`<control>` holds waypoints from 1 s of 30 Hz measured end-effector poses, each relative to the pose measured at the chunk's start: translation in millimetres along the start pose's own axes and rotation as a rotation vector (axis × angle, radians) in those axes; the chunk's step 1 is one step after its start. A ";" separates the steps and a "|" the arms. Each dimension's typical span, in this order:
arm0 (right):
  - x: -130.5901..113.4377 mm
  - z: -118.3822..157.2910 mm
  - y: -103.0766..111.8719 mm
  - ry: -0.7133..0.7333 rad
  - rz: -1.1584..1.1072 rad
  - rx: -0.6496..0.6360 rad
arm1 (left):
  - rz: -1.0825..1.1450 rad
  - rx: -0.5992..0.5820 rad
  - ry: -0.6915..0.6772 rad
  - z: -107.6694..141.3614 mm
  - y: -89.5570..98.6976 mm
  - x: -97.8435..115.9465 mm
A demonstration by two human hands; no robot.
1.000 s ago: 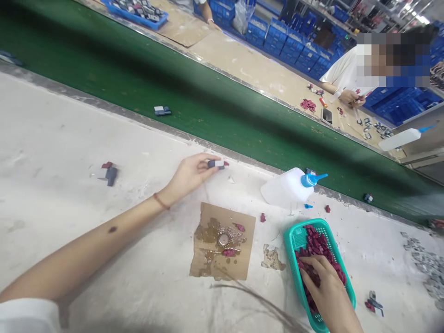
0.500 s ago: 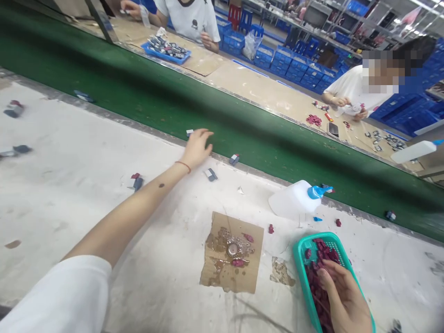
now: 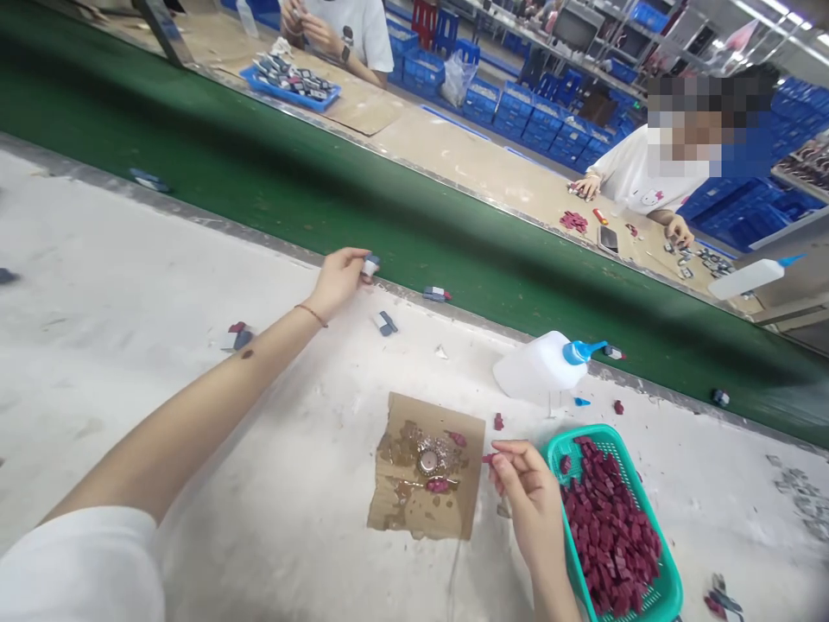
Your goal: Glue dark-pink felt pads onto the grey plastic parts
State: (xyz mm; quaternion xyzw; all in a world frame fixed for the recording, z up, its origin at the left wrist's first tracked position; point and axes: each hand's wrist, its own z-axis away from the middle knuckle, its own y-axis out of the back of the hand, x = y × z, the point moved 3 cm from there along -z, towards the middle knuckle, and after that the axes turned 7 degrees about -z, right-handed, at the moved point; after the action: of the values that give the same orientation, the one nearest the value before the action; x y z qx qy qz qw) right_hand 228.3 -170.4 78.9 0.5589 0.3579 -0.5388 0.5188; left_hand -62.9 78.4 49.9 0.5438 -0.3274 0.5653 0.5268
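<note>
My left hand reaches to the near edge of the green belt, closed on a small grey-and-white plastic part. Between thumb and fingertips, my right hand pinches a small maroon piece. It hovers just right of a brown cardboard square wet with clear, glue-like liquid. On that cardboard lie a round cap and two maroon pieces. To the right of my right hand stands a green basket heaped with maroon pieces.
A white bottle with a blue nozzle lies tilted near the green belt. Grey parts are scattered on the white table and belt. Across the belt, two people work at a bench beside a blue tray of parts.
My left hand has taken hold of a grey-and-white part at the belt edge. My right hand has left the basket and moved left to the cardboard with a maroon piece.
</note>
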 end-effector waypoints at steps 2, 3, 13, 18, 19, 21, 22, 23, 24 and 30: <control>4.5 -1.8 -12.1 0.048 0.081 -0.076 | 0.046 -0.106 0.051 23.9 -3.7 -1.6; 6.8 -2.3 -17.8 0.080 0.137 -0.122 | 0.075 -0.171 0.076 37.1 -4.4 -3.8; 16.3 -7.8 -55.1 0.666 0.562 -0.438 | 0.337 -0.761 0.207 155.5 -14.0 -39.6; 12.7 -7.9 -54.1 0.715 0.653 -0.440 | 0.394 -0.808 0.254 185.0 -18.0 -44.0; 11.9 -7.4 -54.2 0.711 0.654 -0.456 | 0.414 -0.812 0.282 188.4 -18.3 -45.1; 10.7 -6.4 -55.5 0.706 0.643 -0.487 | 0.441 -0.814 0.329 192.8 -19.0 -48.7; 10.4 -6.1 -56.6 0.706 0.632 -0.496 | 0.445 -0.810 0.341 194.0 -19.4 -51.1; 10.2 -5.9 -57.7 0.705 0.619 -0.501 | 0.447 -0.805 0.346 194.8 -19.9 -53.5; 10.3 -5.9 -58.6 0.700 0.602 -0.503 | 0.449 -0.800 0.344 195.4 -20.5 -55.9; 15.8 -9.9 -51.8 0.411 0.319 -0.403 | 0.370 -0.829 0.248 202.9 -24.2 -60.6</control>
State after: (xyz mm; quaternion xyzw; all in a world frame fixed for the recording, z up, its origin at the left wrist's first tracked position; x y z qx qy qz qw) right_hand 183.4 -152.7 52.2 0.5912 0.4625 -0.2448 0.6137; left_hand 6.0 -121.9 26.2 0.1486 -0.5517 0.5321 0.6249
